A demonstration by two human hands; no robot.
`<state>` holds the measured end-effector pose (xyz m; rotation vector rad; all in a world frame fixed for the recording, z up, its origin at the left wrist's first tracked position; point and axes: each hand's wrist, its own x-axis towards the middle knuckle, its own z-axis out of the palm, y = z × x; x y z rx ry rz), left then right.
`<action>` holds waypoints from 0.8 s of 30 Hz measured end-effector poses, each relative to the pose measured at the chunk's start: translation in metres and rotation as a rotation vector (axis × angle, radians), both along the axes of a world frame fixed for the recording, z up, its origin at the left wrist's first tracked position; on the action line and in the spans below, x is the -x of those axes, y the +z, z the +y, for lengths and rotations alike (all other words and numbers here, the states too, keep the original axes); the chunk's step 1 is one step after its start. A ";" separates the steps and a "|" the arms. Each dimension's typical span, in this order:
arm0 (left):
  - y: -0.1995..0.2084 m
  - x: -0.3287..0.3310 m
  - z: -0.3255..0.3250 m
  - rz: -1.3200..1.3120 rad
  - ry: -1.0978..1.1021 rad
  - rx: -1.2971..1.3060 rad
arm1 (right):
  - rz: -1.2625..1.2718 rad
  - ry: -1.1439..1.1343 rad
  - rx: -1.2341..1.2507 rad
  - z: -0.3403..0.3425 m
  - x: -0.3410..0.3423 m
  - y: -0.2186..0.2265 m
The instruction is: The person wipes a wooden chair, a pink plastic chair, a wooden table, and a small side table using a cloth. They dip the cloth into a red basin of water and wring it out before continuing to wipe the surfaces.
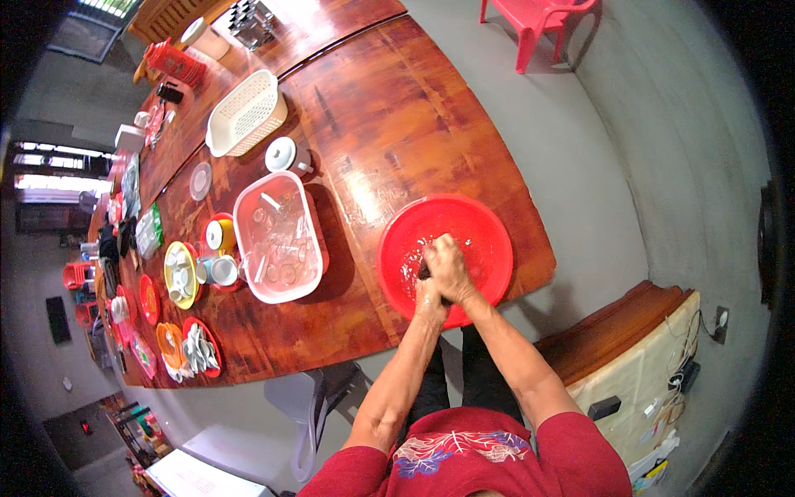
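Both my hands are together over a red basin (pixel 489 286) that holds some clear water and stands near the table's edge. My right hand (pixel 448 267) is closed, its fingers curled down against the left. Lower down, my left hand (pixel 430 296) is wet and partly covered by the right; its fingers look closed too. A small dark thing (pixel 424 271) shows between the hands, too hidden to name. To the left of the basin stands a pinkish-white plastic tub (pixel 315 277) with clear glassware inside.
Beyond the tub are a white lidded mug (pixel 282 155) and a cream perforated basket (pixel 246 116). Cups, a yellow plate (pixel 194 296) and a red plate of spoons (pixel 217 364) crowd the left side. A wooden bench (pixel 613 331) stands at right, a grey chair (pixel 296 402) below.
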<state>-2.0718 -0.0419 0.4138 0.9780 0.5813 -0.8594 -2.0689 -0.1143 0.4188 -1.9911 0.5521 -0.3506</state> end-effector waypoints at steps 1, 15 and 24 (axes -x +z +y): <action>0.000 -0.004 -0.001 -0.008 -0.109 -0.084 | 0.034 -0.062 -0.043 -0.007 -0.001 -0.011; 0.008 -0.013 0.012 0.206 -0.364 0.325 | -0.193 0.114 -1.218 -0.022 0.030 0.025; 0.064 -0.060 0.017 0.135 -0.885 0.195 | -0.120 0.234 -1.220 -0.032 0.002 0.062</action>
